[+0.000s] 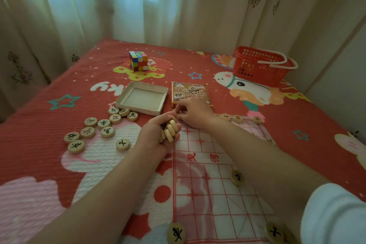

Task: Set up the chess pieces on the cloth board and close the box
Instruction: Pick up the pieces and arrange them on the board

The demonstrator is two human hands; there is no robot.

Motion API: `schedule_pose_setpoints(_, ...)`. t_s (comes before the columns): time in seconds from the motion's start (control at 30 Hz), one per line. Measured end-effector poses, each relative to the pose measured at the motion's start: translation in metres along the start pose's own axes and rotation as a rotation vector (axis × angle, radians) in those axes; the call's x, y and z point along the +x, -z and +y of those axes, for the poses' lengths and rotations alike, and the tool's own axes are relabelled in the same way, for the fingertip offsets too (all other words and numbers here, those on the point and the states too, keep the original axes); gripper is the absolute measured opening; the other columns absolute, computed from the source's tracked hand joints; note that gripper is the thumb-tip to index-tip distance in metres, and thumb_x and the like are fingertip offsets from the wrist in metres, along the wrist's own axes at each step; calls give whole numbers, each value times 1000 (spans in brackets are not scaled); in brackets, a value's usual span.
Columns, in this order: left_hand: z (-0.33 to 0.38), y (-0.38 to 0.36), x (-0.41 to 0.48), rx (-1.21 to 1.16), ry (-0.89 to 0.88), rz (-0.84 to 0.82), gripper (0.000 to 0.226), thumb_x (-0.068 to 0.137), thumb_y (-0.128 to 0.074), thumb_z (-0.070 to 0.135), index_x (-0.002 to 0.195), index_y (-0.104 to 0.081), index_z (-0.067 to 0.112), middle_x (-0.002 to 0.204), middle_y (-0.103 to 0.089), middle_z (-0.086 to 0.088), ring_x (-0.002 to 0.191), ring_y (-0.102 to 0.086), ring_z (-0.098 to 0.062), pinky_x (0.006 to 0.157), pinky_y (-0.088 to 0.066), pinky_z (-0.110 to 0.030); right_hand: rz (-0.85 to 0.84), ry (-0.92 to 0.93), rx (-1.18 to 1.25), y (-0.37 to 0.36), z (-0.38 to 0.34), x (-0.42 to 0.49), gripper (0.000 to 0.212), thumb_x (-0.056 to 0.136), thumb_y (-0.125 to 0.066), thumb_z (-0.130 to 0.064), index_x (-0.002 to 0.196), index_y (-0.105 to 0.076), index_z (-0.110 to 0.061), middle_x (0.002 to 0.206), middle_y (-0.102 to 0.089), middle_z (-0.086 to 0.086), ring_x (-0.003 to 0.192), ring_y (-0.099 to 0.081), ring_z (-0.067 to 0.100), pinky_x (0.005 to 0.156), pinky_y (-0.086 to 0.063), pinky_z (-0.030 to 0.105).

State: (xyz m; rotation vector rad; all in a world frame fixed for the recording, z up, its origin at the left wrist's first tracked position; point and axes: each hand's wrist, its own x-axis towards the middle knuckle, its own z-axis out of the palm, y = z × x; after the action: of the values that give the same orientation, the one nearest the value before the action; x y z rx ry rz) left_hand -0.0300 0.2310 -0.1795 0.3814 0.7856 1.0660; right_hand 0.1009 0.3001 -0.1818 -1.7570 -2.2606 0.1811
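Observation:
My left hand (156, 135) grips a stack of several round wooden chess pieces (170, 129) at the cloth board's far left corner. My right hand (193, 113) pinches one small piece (176, 112) just beyond that corner. The cloth board (213, 180) with red grid lines lies in front of me. A few pieces (237, 118) stand along its far edge, one black-marked piece (237, 177) stands mid-board, and others (176, 233) sit at the near edge. Loose pieces (103, 127) lie on the bedspread to the left. The open empty box tray (141, 98) sits beside the printed lid (189, 93).
A colourful puzzle cube (138, 61) stands far back on the red patterned bedspread (59, 89). A red plastic basket (261, 65) with white handles sits at the back right. Curtains hang behind the bed, and a wall runs along the right.

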Motion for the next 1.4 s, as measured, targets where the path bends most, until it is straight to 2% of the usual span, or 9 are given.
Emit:
schedule_pose_setpoints(0.17,2,1,0,-7,-26,4,21,88,-41,2,94,-60,9,69,-54,-6,42,-55,-11,38,-43,-14,140,-17,322,15,3,-17,21,81,-54,1,91,-69,-11,89,-66,-1,84,-60,10,79,-51,27)
schedule_pose_setpoints(0.23,2,3,0,18,-33,-12,23,89,-42,2,96,-61,11,70,-56,-6,43,-56,-11,38,-43,-15,44,10,537,26,-3,-30,21,81,-56,5,94,-67,-9,83,-64,-3,71,-57,-1,70,-50,17)
schedule_pose_setpoints(0.3,1,4,0,56,-57,-22,20,88,-47,1,94,-63,12,67,-60,-7,44,-57,-12,38,-43,-16,-51,34,706,35,-10,-43,19,81,-59,4,95,-65,-7,82,-64,2,63,-56,1,63,-50,17)
schedule_pose_setpoints(0.43,-1,3,0,146,-99,-36,13,84,-57,3,94,-65,9,60,-63,-5,46,-56,-13,38,-42,-19,-47,29,781,42,-14,-56,15,82,-65,-4,97,-65,-4,79,-62,3,57,-55,0,50,-42,10)
schedule_pose_setpoints(0.67,-3,3,-1,175,-90,-45,19,87,-50,5,100,-64,5,70,-61,-7,45,-57,-11,39,-43,-17,-8,-57,875,41,-7,-64,15,82,-62,3,95,-65,-4,78,-64,7,62,-59,14,55,-52,22)
schedule_pose_setpoints(0.9,-5,2,-1,374,-153,-9,10,86,-59,8,94,-64,5,72,-63,-11,48,-61,-15,41,-45,-22,-15,-82,912,41,-7,-70,18,80,-63,3,95,-65,-7,80,-65,5,69,-64,17,64,-56,24)
schedule_pose_setpoints(1.13,-6,0,-1,419,-149,-43,5,83,-63,9,86,-63,5,60,-63,-7,49,-59,-15,40,-44,-23,124,62,497,37,-6,-73,30,68,-79,-12,97,-70,-11,81,-58,-11,67,-55,4,61,-44,13)
schedule_pose_setpoints(1.27,-2,-4,-2,337,-84,-32,10,86,-56,9,81,-63,4,64,-60,-6,46,-56,-12,39,-42,-19,203,86,470,39,0,-72,27,71,-77,-12,98,-71,-12,84,-64,-4,71,-56,6,62,-45,12)
schedule_pose_setpoints(1.4,8,-1,-2,108,-67,53,18,85,-40,4,82,-57,3,68,-56,-8,50,-54,-14,41,-43,-17,191,-24,472,35,11,-64,27,74,-74,-13,101,-67,-14,84,-64,-6,68,-54,5,60,-45,12)
